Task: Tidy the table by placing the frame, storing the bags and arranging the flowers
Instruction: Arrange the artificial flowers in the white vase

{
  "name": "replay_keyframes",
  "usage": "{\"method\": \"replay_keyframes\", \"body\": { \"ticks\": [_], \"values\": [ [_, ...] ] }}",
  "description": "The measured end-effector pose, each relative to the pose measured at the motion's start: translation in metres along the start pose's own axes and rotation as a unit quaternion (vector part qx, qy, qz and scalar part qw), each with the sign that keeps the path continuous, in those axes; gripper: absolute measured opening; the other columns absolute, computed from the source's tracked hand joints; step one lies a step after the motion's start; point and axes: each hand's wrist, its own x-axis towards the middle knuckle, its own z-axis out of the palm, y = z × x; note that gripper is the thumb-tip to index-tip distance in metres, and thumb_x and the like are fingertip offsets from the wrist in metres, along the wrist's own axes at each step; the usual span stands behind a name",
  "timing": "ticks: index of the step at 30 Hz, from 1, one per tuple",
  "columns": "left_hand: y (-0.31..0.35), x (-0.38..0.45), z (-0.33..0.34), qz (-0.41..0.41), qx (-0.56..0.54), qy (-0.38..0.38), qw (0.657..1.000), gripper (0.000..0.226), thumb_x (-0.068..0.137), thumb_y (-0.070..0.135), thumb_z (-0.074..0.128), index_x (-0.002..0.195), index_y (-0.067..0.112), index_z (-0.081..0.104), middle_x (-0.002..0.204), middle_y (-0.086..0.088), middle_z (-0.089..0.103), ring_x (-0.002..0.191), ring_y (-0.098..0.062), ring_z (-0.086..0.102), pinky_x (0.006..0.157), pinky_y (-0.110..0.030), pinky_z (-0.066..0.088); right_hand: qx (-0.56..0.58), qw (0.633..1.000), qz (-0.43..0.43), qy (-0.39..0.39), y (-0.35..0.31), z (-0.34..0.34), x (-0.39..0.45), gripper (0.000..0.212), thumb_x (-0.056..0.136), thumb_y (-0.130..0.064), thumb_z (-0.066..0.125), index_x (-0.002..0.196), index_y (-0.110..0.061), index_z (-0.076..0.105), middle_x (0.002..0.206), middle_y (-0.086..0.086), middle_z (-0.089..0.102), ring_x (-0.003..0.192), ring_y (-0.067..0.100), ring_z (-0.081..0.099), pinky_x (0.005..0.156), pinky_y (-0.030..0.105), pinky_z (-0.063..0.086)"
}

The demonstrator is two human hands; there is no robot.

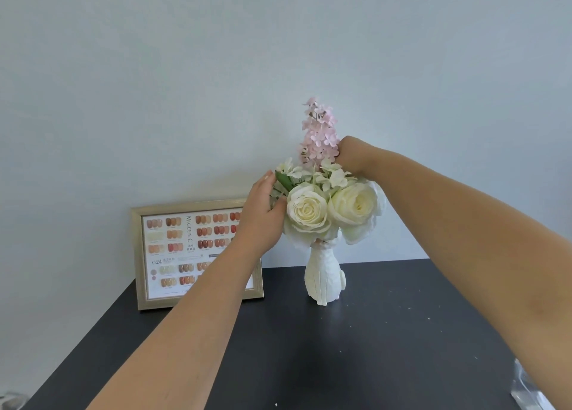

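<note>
A white cat-shaped vase (324, 278) stands on the dark table (356, 347) near the wall. It holds two large cream roses (332, 211), small white blossoms with green leaves, and a tall pink flower spike (320, 131). My left hand (263, 214) rests against the left side of the bouquet, fingers touching the leaves and the left rose. My right hand (351, 157) reaches behind the pink spike; its fingers are hidden by the blossoms. A gold-edged frame (173, 255) with a nail colour chart leans upright against the wall, left of the vase, partly behind my left forearm.
A clear plastic bag (529, 391) lies at the table's front right corner, cut off by the picture edge. A plain pale wall stands right behind the table. The table's left edge runs diagonally toward the lower left.
</note>
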Motion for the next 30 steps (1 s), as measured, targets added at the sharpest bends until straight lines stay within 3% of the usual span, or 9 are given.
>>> {"method": "replay_keyframes", "body": {
  "ticks": [5, 9, 14, 15, 16, 17, 19, 24, 30],
  "values": [
    [0.006, -0.003, -0.002, -0.035, -0.091, -0.027, 0.995, 0.044, 0.103, 0.036, 0.039, 0.147, 0.032, 0.042, 0.15, 0.01, 0.046, 0.14, -0.008, 0.037, 0.116, -0.041, 0.03, 0.031, 0.999, 0.017, 0.018, 0.003, 0.003, 0.0, 0.035, 0.079, -0.011, 0.063, 0.055, -0.013, 0.038, 0.055, 0.0, 0.035, 0.054, 0.016, 0.029, 0.047, 0.025, 0.03],
    [0.016, -0.01, -0.003, -0.013, -0.083, -0.057, 0.995, 0.028, 0.105, 0.04, 0.034, 0.121, 0.059, 0.047, 0.117, 0.044, 0.055, 0.113, 0.025, 0.043, 0.097, -0.015, 0.035, -0.001, 1.0, 0.017, 0.02, -0.002, 0.004, -0.002, 0.034, 0.08, -0.013, 0.061, 0.055, -0.01, 0.039, 0.055, 0.002, 0.037, 0.054, 0.017, 0.029, 0.049, 0.026, 0.029],
    [-0.006, -0.017, -0.01, -0.03, -0.078, 0.006, 0.996, 0.06, 0.101, 0.056, 0.025, 0.154, 0.028, 0.025, 0.162, 0.008, 0.022, 0.148, -0.007, 0.017, 0.121, -0.038, 0.014, 0.13, 0.984, 0.031, 0.115, 0.021, -0.016, -0.035, 0.035, 0.069, -0.056, 0.071, 0.066, -0.022, 0.076, 0.076, -0.006, 0.073, 0.07, 0.01, 0.063, 0.07, 0.025, 0.049],
    [-0.013, -0.022, -0.01, -0.04, -0.089, 0.025, 0.995, 0.06, 0.101, 0.058, 0.025, 0.154, 0.03, 0.024, 0.161, 0.009, 0.022, 0.147, -0.007, 0.017, 0.119, -0.035, 0.014, 0.177, 0.968, 0.034, 0.175, 0.031, -0.014, -0.049, 0.037, 0.069, -0.06, 0.067, 0.066, -0.024, 0.074, 0.075, -0.01, 0.073, 0.1, 0.006, 0.06, 0.076, 0.029, 0.049],
    [-0.02, -0.028, -0.009, -0.053, -0.108, 0.038, 0.992, 0.06, 0.1, 0.059, 0.025, 0.154, 0.032, 0.024, 0.161, 0.01, 0.022, 0.147, -0.007, 0.018, 0.118, -0.033, 0.015, 0.237, 0.942, 0.035, 0.237, 0.043, -0.008, -0.063, 0.035, 0.071, -0.058, 0.061, 0.068, -0.025, 0.073, 0.074, -0.015, 0.071, 0.064, 0.014, 0.036, 0.078, 0.029, 0.047],
    [-0.027, -0.034, -0.005, -0.069, -0.137, 0.045, 0.987, 0.06, 0.1, 0.06, 0.025, 0.154, 0.034, 0.024, 0.16, 0.012, 0.022, 0.146, -0.007, 0.019, 0.118, -0.033, 0.015, 0.301, 0.91, 0.034, 0.284, 0.056, 0.005, -0.079, 0.028, 0.074, -0.052, 0.057, 0.078, -0.031, 0.075, 0.083, -0.019, 0.072, 0.082, 0.009, 0.064, 0.082, 0.028, 0.046],
    [-0.039, -0.046, 0.01, -0.11, -0.205, 0.033, 0.972, 0.059, 0.098, 0.061, 0.027, 0.153, 0.04, 0.022, 0.161, 0.013, 0.023, 0.144, -0.011, 0.026, 0.119, -0.041, 0.018, 0.387, 0.867, 0.053, 0.31, 0.082, 0.042, -0.106, 0.036, 0.078, -0.043, 0.049, 0.108, -0.038, 0.069, 0.111, -0.016, 0.069, 0.103, 0.005, 0.061, 0.088, 0.025, 0.043],
    [-0.06, -0.084, 0.062, -0.241, -0.273, -0.041, 0.93, 0.052, 0.104, 0.048, 0.031, 0.153, 0.045, 0.015, 0.158, 0.008, 0.027, 0.131, -0.022, 0.045, 0.111, -0.044, 0.031, 0.441, 0.87, 0.183, 0.123, 0.122, 0.129, -0.127, 0.055, 0.089, -0.035, 0.036, 0.144, -0.031, 0.036, 0.137, 0.0, 0.053, 0.117, 0.02, 0.054, 0.108, 0.042, 0.035],
    [-0.076, -0.101, 0.088, -0.186, -0.15, -0.176, 0.955, 0.048, 0.106, 0.046, 0.024, 0.152, 0.034, 0.027, 0.161, 0.011, 0.021, 0.143, -0.004, 0.021, 0.111, -0.02, 0.016, 0.303, 0.943, 0.137, -0.023, 0.13, 0.178, -0.136, 0.053, 0.095, -0.029, 0.053, 0.145, -0.033, 0.037, 0.143, -0.011, 0.046, 0.116, 0.006, 0.049, 0.091, 0.023, 0.042]
  ]
}}
